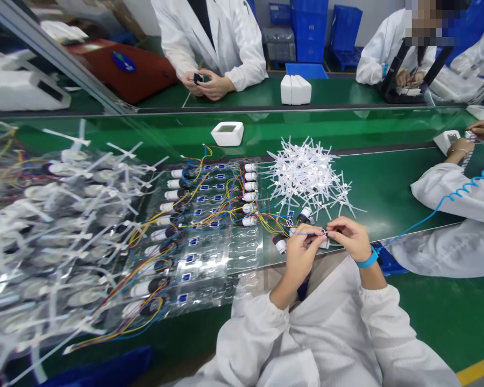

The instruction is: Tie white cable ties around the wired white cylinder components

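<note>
My left hand and my right hand meet at the front edge of the bench, both pinched on a small black-and-white part. Thin wires seem to run to it from the left; its exact kind is too small to make out. White-and-black cylinders lie just behind and beside my left hand, some partly hidden by it. Small blue square pieces on wires rest close by. A blue wrist strap circles my right wrist.
Behind my hands spreads a heap of white strips. Left of it, rows of wired cylinders lie on clear plastic trays. More trays with white strips pile up far left. A white device stands beyond; co-workers sit opposite and at right.
</note>
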A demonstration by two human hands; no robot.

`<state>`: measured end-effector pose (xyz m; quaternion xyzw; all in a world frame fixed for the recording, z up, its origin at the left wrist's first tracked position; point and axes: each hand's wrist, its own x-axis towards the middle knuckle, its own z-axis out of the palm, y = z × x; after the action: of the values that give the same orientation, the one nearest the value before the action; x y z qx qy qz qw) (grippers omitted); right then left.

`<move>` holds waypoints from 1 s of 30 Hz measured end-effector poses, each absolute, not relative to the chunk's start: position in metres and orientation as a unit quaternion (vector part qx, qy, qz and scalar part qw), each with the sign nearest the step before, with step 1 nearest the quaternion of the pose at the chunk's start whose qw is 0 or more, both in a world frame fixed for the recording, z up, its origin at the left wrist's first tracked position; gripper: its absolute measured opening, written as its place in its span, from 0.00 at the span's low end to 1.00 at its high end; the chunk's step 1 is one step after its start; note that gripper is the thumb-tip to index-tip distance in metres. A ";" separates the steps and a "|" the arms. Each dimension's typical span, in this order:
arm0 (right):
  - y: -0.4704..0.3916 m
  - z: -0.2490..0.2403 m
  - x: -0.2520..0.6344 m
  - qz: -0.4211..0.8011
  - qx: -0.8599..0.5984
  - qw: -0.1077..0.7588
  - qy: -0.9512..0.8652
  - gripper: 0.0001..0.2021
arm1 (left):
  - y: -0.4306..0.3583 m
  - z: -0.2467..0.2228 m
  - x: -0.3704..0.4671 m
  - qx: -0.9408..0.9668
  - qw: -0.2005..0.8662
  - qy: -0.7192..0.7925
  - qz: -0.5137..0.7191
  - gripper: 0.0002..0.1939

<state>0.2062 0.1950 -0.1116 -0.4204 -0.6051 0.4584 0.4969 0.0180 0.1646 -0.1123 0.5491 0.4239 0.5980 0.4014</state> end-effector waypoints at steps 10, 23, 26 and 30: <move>0.194 -0.114 0.209 0.425 -0.432 0.488 -0.628 0.06 | 0.166 -0.114 0.022 0.532 0.419 0.431 0.597 0.03; 0.200 -0.105 0.216 0.390 -0.411 0.442 -0.695 0.06 | 0.166 -0.114 0.022 0.591 0.349 0.434 0.584 0.03; 0.199 -0.106 0.215 0.384 -0.424 0.441 -0.692 0.07 | 0.167 -0.118 0.023 0.582 0.366 0.436 0.580 0.06; 0.194 -0.102 0.214 0.364 -0.433 0.438 -0.699 0.07 | 0.169 -0.126 0.023 0.584 0.398 0.405 0.580 0.30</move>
<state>0.2145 0.1938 -0.1018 -0.4327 -0.6986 0.3642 0.4382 0.0233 0.1689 -0.1258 0.5840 0.4047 0.5801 0.3982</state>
